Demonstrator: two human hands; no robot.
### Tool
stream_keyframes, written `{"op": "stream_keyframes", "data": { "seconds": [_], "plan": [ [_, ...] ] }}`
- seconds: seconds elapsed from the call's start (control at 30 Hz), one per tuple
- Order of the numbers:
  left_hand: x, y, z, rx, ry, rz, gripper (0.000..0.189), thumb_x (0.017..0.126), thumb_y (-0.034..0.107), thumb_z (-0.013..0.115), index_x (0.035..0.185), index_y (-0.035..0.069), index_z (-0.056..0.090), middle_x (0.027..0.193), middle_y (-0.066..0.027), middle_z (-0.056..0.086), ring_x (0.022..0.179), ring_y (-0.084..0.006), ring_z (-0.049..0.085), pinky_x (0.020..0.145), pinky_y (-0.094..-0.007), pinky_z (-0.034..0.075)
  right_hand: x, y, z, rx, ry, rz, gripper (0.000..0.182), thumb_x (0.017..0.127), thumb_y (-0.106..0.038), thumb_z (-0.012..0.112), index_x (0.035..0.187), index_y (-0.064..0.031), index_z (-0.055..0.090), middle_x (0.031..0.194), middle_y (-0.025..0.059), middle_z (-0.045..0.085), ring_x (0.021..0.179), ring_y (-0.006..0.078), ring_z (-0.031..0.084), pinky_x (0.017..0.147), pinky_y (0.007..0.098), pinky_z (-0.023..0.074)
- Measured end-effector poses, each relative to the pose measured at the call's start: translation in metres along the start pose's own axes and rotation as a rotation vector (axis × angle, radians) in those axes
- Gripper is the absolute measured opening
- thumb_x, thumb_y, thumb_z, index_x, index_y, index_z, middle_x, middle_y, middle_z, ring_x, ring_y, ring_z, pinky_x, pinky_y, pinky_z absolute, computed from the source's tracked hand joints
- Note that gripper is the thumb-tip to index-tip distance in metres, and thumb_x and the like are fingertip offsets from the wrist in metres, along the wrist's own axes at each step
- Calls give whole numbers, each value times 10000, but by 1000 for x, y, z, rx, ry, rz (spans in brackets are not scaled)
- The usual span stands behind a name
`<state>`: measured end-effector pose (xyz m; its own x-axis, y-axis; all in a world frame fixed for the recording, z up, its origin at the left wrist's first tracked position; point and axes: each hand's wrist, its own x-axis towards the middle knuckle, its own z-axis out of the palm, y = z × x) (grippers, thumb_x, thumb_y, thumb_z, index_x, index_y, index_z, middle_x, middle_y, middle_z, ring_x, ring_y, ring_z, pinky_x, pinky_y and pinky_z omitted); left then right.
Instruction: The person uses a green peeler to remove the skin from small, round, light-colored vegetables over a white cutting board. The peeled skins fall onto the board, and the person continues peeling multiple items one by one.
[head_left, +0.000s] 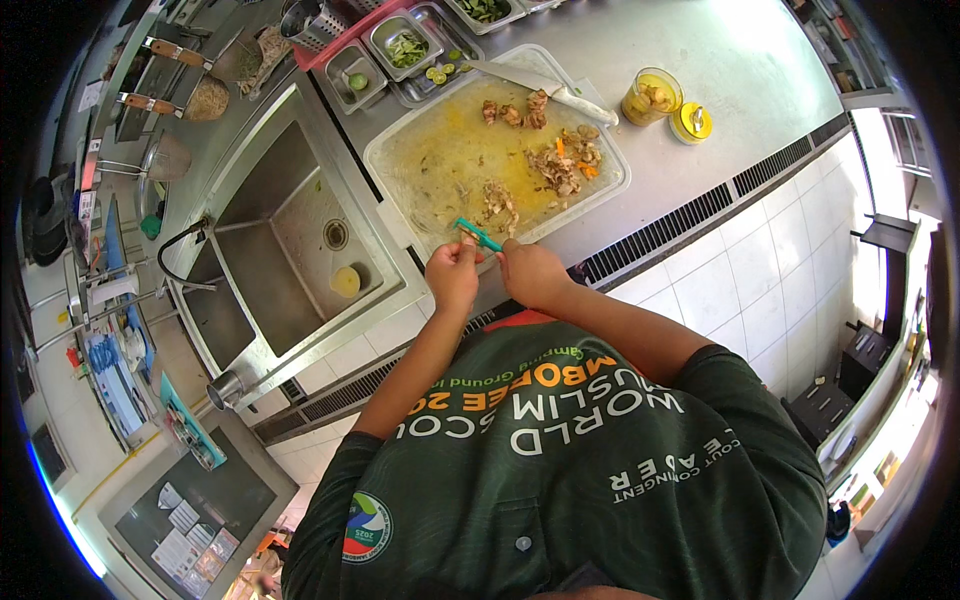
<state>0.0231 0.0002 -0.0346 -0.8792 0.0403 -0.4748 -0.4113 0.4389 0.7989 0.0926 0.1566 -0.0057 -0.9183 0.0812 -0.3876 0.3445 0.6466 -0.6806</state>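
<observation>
My right hand (531, 271) is closed on the handle of a green peeler (480, 235), its head pointing up and left over the near edge of a plastic cutting board (442, 161). Beside it, the fingers of my left hand (453, 274) pinch a small brownish piece at the peeler's head; the piece is mostly hidden. Peelings (498, 205) lie on the wet, yellow-stained board just beyond, with a larger heap of scraps (559, 166) to the right. Knobby brown roots (535, 109) sit near the far edge, close to a knife (555, 88) with a white handle.
To the left is a steel sink (300, 240) with a yellowish cup (345, 282) in it. A glass jar of yellow pieces (652, 96) and a yellow-topped container (691, 123) stand right of the board. Behind are steel trays with cut limes (436, 75) and leaves (406, 50).
</observation>
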Motion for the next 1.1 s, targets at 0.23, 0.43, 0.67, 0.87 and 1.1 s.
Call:
{"op": "stream_keyframes", "data": {
  "seconds": [0.23, 0.43, 0.67, 0.87, 1.1],
  "plan": [
    [-3, 2, -4, -153, -41, -118, 310, 1014, 292, 731, 1021, -17, 702, 800, -66, 744, 543, -78, 567, 482, -248, 422, 2, 2, -4, 119, 70, -49, 332, 1073, -281, 506, 1006, 29, 604, 833, 296, 690, 833, 505, 682, 768, 600, 535],
    [-10, 17, -4, -208, -69, -181, 307, 1031, 278, 696, 1061, -27, 680, 866, -78, 743, 508, -85, 532, 454, -240, 407, -1, 3, -5, 72, 47, -3, 333, 1072, -285, 505, 1007, 27, 603, 841, 296, 696, 844, 499, 689, 776, 596, 541],
    [-9, 6, -1, -205, -53, -134, 258, 1017, 211, 690, 1090, -36, 686, 886, -91, 744, 496, -83, 520, 448, -246, 417, -4, -4, -12, -44, -32, 83, 372, 1089, -314, 467, 1016, 22, 609, 850, 278, 724, 831, 482, 718, 762, 582, 567],
    [-10, 8, 3, -307, -19, -139, 236, 1006, 203, 722, 1042, -28, 694, 793, -71, 721, 465, -83, 523, 417, -242, 387, -8, -1, -13, -42, -9, 93, 358, 1090, -303, 469, 1016, 17, 610, 843, 272, 725, 811, 485, 715, 748, 590, 564],
    [-12, 13, 8, -295, -33, -154, 240, 1008, 210, 722, 1010, -26, 679, 772, -58, 693, 473, -92, 530, 419, -250, 396, -11, 7, -11, -92, 14, 91, 344, 1087, -297, 480, 1025, 16, 609, 825, 257, 721, 803, 474, 717, 731, 587, 562]
  ]
}}
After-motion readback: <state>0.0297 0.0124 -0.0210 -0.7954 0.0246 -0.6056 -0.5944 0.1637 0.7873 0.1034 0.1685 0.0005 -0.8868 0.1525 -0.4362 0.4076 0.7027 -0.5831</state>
